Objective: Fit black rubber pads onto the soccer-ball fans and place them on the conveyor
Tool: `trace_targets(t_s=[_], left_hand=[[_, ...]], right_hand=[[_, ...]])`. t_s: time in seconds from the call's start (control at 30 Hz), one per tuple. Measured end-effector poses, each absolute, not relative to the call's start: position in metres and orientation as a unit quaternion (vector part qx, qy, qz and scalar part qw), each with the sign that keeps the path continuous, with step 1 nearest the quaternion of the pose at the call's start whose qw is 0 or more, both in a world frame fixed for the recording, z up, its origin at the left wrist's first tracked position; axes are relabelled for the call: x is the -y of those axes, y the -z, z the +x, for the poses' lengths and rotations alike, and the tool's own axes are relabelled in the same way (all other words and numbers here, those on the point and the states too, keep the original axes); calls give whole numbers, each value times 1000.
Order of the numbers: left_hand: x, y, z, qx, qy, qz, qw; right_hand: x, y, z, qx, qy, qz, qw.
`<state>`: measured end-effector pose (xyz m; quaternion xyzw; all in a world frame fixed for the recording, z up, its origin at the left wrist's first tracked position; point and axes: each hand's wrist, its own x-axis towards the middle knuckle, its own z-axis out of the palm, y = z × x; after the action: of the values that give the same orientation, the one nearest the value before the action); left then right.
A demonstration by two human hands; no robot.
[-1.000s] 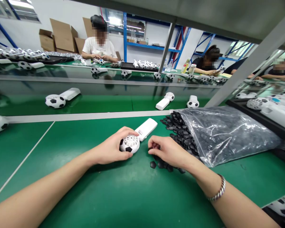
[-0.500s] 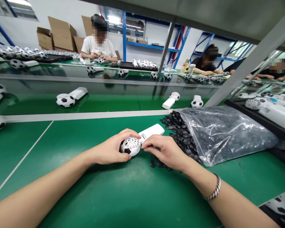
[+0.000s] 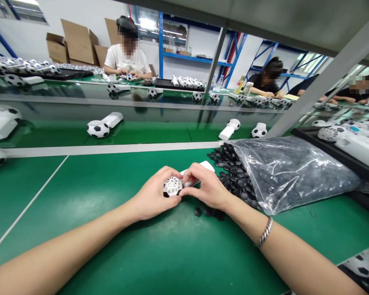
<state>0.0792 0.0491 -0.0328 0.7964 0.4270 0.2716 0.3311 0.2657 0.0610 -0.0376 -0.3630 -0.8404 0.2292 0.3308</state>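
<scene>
Cupping a white lattice ball (image 3: 172, 187) with black football patches, the left hand (image 3: 152, 195) is closed firmly around it and holds it low over the green bench mat (image 3: 117, 250). A white handle (image 3: 203, 166) runs from the ball toward the far side of the bench, partly hidden behind the right hand (image 3: 206, 187). That hand is also closed, in a curled pinch, with its fingertips (image 3: 184, 180) pressed where the ball meets the handle (whether a small piece sits under them is hidden).

Small black rubber pieces (image 3: 197, 211) lie scattered on the mat just beside the right wrist, and a larger heap of black pieces (image 3: 232, 174) spills from the mouth of a clear plastic bag (image 3: 292, 176) near that hand. A silver bracelet (image 3: 264, 232) circles the right wrist.

Farther off, beyond a grey strip (image 3: 110, 149), more ball-and-handle toys (image 3: 97, 129) stand on a second stretch of green bench. A black tray (image 3: 307, 137) at the right holds more lattice balls and handles. Across the bench, a co-worker in a white T-shirt (image 3: 126, 57) works with both hands, with cardboard boxes (image 3: 76, 43) behind (quite a crowded room).
</scene>
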Motion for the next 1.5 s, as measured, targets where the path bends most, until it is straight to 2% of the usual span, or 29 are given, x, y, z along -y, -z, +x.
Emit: trace_targets(t_s=[0.1, 0.2, 0.4, 0.5, 0.63, 0.77, 0.87, 0.97, 1.13, 1.33, 1.5], left_hand=[[-53, 35, 81, -422, -294, 793, 326], [-80, 38, 80, -425, -327, 799, 273], [-185, 41, 46, -539, -358, 752, 127], [-211, 42, 12, -595, -348, 718, 99], [-185, 29, -66, -668, -339, 662, 32], [-119, -4, -167, -788, -302, 535, -40], [-74, -17, -219, -842, -236, 485, -20], [-56, -14, -228, -846, -186, 500, 0], [-64, 7, -154, -772, -157, 613, 53], [-56, 17, 4, -559, -163, 784, 215], [-50, 19, 70, -457, -154, 820, 309]], right_hand=[[-63, 34, 264, 818, -231, -395, 349], [-62, 26, 269, 807, -193, -440, 343], [-56, 28, 302, 822, -192, -524, 112], [-54, 35, 312, 829, -206, -516, 63], [-56, 40, 311, 829, -242, -503, 36], [-59, 41, 307, 837, -231, -491, 74], [-59, 39, 303, 845, -202, -481, 116], [-56, 35, 296, 849, -160, -478, 155], [-46, 24, 280, 833, -161, -477, 230], [-37, 11, 273, 790, -220, -453, 349], [-32, 9, 274, 796, -269, -394, 373]])
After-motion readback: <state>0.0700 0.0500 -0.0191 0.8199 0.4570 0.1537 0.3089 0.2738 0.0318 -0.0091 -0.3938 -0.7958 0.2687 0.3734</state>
